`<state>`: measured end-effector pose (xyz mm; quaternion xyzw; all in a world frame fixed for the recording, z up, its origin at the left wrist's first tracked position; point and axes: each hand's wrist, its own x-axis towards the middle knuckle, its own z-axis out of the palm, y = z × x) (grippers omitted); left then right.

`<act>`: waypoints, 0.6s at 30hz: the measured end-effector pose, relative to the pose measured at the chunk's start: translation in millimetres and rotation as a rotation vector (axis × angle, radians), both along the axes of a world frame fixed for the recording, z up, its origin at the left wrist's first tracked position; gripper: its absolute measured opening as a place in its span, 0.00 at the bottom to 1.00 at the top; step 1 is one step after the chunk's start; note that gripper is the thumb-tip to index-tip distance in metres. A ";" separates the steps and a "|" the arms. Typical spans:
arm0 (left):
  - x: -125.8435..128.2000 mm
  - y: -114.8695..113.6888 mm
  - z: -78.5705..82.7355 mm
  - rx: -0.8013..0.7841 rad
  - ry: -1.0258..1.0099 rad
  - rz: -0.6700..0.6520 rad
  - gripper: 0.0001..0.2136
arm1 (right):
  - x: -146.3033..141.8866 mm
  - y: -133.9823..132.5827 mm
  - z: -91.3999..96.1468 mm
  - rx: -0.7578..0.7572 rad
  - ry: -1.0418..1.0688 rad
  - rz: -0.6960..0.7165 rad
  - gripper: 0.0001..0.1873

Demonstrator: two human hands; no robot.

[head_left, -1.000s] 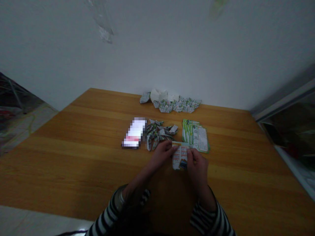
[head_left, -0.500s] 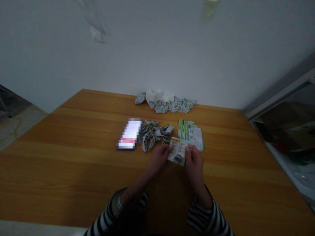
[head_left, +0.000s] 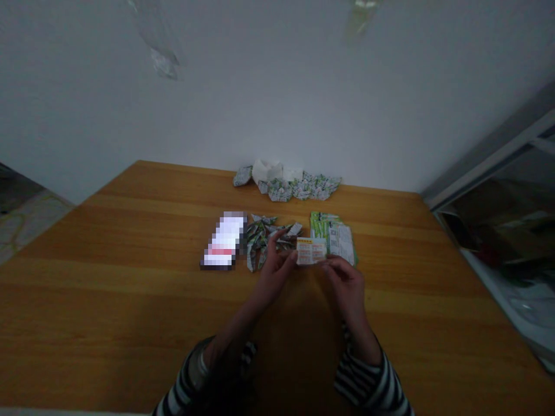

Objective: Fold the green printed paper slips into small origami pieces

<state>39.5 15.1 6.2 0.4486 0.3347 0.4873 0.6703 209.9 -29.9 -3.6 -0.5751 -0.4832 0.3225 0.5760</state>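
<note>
Card [head_left: 311, 251], yellow-topped, pinched by fingers of left hand [head_left: 273, 276] and right hand [head_left: 346, 287]; folded paper pieces [head_left: 265, 242] and green leaflets [head_left: 333, 236] just beside, on wooden bench [head_left: 113, 300].

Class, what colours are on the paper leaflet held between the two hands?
The paper leaflet: white, reddish print, yellow top strip; best in the head view.
</note>
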 end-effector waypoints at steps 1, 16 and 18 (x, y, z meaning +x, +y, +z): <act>0.0 -0.2 0.3 0.061 0.006 -0.008 0.26 | -1.4 0.5 -0.5 -0.013 0.048 -0.027 0.06; -0.6 -4.9 2.9 0.212 0.329 0.207 0.09 | -9.0 -4.0 8.7 0.056 0.113 -0.040 0.07; -0.7 -5.0 3.1 0.183 0.319 0.249 0.07 | -11.3 -5.1 7.3 0.067 0.104 -0.053 0.07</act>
